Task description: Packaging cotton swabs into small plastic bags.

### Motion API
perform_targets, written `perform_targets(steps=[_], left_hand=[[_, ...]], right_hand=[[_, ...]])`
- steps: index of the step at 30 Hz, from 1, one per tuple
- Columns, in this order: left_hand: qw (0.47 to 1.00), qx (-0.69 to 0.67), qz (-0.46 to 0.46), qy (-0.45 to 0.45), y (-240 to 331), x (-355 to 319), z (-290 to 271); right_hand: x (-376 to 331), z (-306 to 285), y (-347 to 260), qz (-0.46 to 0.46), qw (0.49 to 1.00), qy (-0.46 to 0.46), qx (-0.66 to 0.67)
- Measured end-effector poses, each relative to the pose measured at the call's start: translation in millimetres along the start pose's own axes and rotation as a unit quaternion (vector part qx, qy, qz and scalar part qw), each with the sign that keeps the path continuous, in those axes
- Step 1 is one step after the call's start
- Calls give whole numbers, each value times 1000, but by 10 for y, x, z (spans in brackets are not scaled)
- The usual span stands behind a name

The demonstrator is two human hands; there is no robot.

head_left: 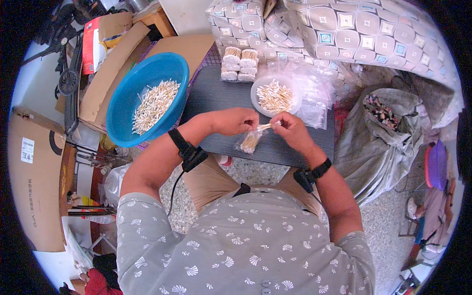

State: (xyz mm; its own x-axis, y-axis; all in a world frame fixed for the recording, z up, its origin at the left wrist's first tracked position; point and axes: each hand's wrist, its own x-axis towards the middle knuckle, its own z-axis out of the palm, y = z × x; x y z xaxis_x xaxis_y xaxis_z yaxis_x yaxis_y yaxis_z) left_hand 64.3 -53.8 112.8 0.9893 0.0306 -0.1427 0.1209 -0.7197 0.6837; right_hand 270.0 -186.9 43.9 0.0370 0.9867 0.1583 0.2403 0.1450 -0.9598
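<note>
A few cotton swabs (264, 127) stretch between my two hands above the near part of the dark table. Their right ends are pinched in the fingertips of my right hand (293, 132). The fingers of my left hand (237, 121) are curled closed at the swabs' left ends; its exact grip is partly hidden. Just below the hands lies a small clear plastic bag (250, 142) with a bundle of swabs inside. Beyond my right hand stands a round white bowl (298, 101) filled with loose swabs (275, 96).
Several packed swab bundles (239, 64) sit stacked at the table's back. Clear plastic bags (314, 101) lie right of the bowl. A large blue basin (114, 120) of swabs stands left, by an open cardboard box (105, 81). A grey cloth sack (378, 142) stands right of the table (211, 98).
</note>
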Motion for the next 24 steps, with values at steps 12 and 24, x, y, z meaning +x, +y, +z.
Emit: perform_targets(steps=[12, 24], left_hand=[[999, 20, 15, 38, 20, 22, 29], [995, 37, 20, 90, 26, 44, 103]], right_hand=[[-2, 55, -267, -45, 994, -30, -95], [37, 117, -272, -84, 985, -81, -128]])
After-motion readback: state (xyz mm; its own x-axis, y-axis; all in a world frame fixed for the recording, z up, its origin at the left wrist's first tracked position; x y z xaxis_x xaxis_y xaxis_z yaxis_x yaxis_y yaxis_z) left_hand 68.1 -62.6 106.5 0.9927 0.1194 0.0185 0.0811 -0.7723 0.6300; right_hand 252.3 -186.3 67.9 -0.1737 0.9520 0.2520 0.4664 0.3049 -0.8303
